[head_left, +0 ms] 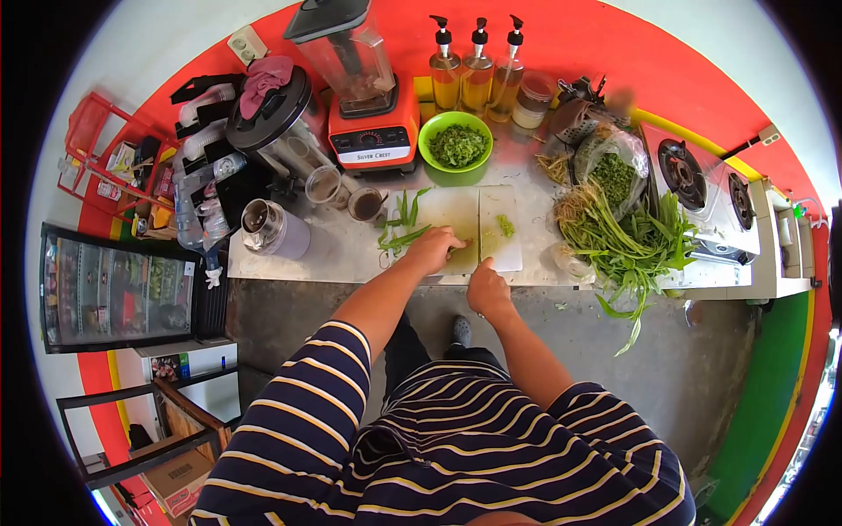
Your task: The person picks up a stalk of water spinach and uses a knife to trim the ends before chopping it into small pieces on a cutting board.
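Observation:
A white cutting board (504,250) lies near the front edge of the metal counter. My right hand (488,289) is closed round the handle of a knife (480,221), its thin blade pointing away from me over the board. On the board's left half, my left hand (432,249) is curled closed over the ends of some leafy greens (403,238), whose long leaves stick out to the left. The tips under its fingers are hidden. Right of the blade sits a small heap of chopped greens (505,225). Behind the board, a green bowl (456,168) holds more chopped greens (457,145).
A big bunch of leafy stems (614,228) overhangs the counter's front edge at right, beside a gas stove (702,188). A red blender (373,136), pump bottles (476,79), a metal canister (274,230) and a cup of dark liquid (367,205) stand around the board.

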Available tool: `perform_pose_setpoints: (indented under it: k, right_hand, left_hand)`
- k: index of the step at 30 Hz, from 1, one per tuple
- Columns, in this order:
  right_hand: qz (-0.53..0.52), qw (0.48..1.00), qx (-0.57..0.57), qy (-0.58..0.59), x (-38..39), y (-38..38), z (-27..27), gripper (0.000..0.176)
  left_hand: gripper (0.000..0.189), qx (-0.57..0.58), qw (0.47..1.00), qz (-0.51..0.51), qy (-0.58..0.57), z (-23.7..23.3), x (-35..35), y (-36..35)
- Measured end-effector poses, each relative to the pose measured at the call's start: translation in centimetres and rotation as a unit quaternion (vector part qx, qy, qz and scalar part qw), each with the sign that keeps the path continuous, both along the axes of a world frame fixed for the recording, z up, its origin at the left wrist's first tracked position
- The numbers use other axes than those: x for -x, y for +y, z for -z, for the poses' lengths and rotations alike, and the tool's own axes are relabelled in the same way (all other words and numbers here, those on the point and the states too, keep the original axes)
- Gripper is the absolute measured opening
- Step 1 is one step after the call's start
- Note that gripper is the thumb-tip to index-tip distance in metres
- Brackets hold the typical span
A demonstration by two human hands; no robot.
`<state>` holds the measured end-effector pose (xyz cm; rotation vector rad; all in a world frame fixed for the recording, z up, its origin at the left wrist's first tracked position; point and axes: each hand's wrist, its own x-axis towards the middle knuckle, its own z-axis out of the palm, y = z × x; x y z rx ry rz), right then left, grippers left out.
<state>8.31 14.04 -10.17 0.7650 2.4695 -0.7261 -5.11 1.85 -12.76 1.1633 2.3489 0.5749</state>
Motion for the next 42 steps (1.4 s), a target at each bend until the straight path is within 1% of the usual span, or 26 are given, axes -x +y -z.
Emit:
perform_pose_setpoints:
  k: [2,6,10,13,15,17,19,21,22,23,24,25,26,28,29,30,31,32,33,35,36,39,41,42]
  right_hand:
    - [-0.007,1.000,-0.013,0.006,0.6,0.3,0.6,0.041]
    - [-0.037,0.999,-0.028,0.001,2.2,1.7,-0.3,0.044]
    - [-0.027,0.999,-0.016,-0.017,1.8,1.0,-0.7,0.045]
    - [-0.012,1.000,-0.016,-0.005,0.9,-0.2,-0.1,0.043]
    - [-0.037,0.998,-0.054,-0.004,1.0,-0.5,0.2,0.047]
    - [-0.040,0.998,-0.057,0.002,1.8,0.3,0.3,0.048]
    - [-0.047,0.997,-0.061,0.006,2.4,1.1,-0.3,0.048]
    - [-0.050,0.997,-0.044,-0.028,2.9,1.4,-1.1,0.046]
    - [-0.053,0.997,-0.045,-0.027,2.8,1.2,-1.4,0.046]
    - [-0.047,0.998,-0.039,-0.028,2.4,0.8,-1.7,0.043]
    - [-0.039,0.998,-0.031,-0.028,2.0,0.4,-1.8,0.039]
    - [-0.040,0.998,-0.031,-0.026,1.5,0.2,-1.2,0.039]
    - [-0.027,0.999,-0.034,-0.013,1.1,-0.1,-0.5,0.040]
    - [-0.014,0.999,-0.037,-0.001,1.2,0.0,0.4,0.040]
    - [-0.015,0.999,-0.041,0.008,1.4,0.2,0.8,0.040]
    - [-0.017,0.999,-0.045,0.016,1.6,0.3,0.7,0.040]
    - [-0.018,0.999,-0.045,0.014,1.9,0.7,0.5,0.040]
    - [-0.040,0.998,-0.048,0.004,2.4,1.4,0.3,0.040]
    - [-0.061,0.997,-0.050,-0.005,2.7,1.8,-0.2,0.040]
    - [-0.052,0.998,-0.032,-0.007,2.2,1.7,-1.0,0.038]
    - [-0.044,0.999,-0.016,-0.010,1.7,1.5,-0.9,0.037]
    - [-0.033,0.999,-0.026,-0.004,-0.4,0.2,-0.2,0.034]
    - [-0.037,0.999,-0.022,0.004,-0.6,0.3,0.3,0.033]
    - [-0.045,0.999,-0.021,0.016,-0.4,0.6,0.1,0.032]
  left_hand:
    - [0.051,-0.011,1.000,0.002,0.000,0.3,0.2,0.0]
    - [0.049,-0.001,1.000,0.020,-0.002,-0.4,0.2,0.1]
    - [0.050,-0.004,1.000,0.021,0.011,-0.2,0.3,0.1]
    - [0.052,-0.017,0.999,0.035,-0.004,0.0,0.7,0.0]
    - [0.051,-0.025,0.999,0.034,-0.005,0.0,0.6,-0.1]
    - [0.050,-0.034,0.999,0.031,-0.007,0.0,0.4,-0.2]
    - [0.056,-0.033,0.999,0.017,0.010,0.0,0.1,-0.4]
    - [0.058,-0.050,0.999,0.005,0.018,0.0,-0.3,-0.5]
    - [0.060,-0.062,0.998,-0.006,0.025,0.0,-0.5,-0.7]
    - [0.060,-0.062,0.998,-0.009,0.026,0.0,-0.8,-0.8]
    - [0.059,-0.097,0.995,-0.034,-0.004,0.1,-1.0,-1.0]
    - [0.058,-0.132,0.989,-0.058,-0.034,0.3,-1.0,-1.1]
    - [0.058,-0.131,0.989,-0.058,-0.031,0.5,-0.8,-1.3]
    - [0.051,-0.147,0.989,-0.019,-0.016,1.0,-0.5,-1.6]
    - [0.043,-0.159,0.987,-0.026,-0.021,1.3,-0.5,-1.6]
    - [0.043,-0.159,0.987,-0.028,-0.022,1.1,-0.4,-1.6]
    - [0.039,-0.145,0.988,-0.031,-0.036,0.9,-0.3,-1.5]
    - [0.035,-0.131,0.990,-0.033,-0.049,0.7,-0.2,-1.4]
    - [0.035,-0.131,0.990,-0.034,-0.049,0.7,-0.3,-1.3]
    - [0.028,-0.126,0.991,-0.041,-0.032,0.8,-0.5,-1.4]
    - [0.028,-0.124,0.991,-0.042,-0.033,1.1,-0.5,-1.4]
    - [0.025,-0.151,0.987,-0.052,-0.024,1.7,-0.4,-1.5]
    - [0.024,-0.147,0.985,-0.066,-0.067,1.6,-0.2,-1.2]
    - [0.024,-0.148,0.985,-0.066,-0.067,1.5,-0.1,-1.0]
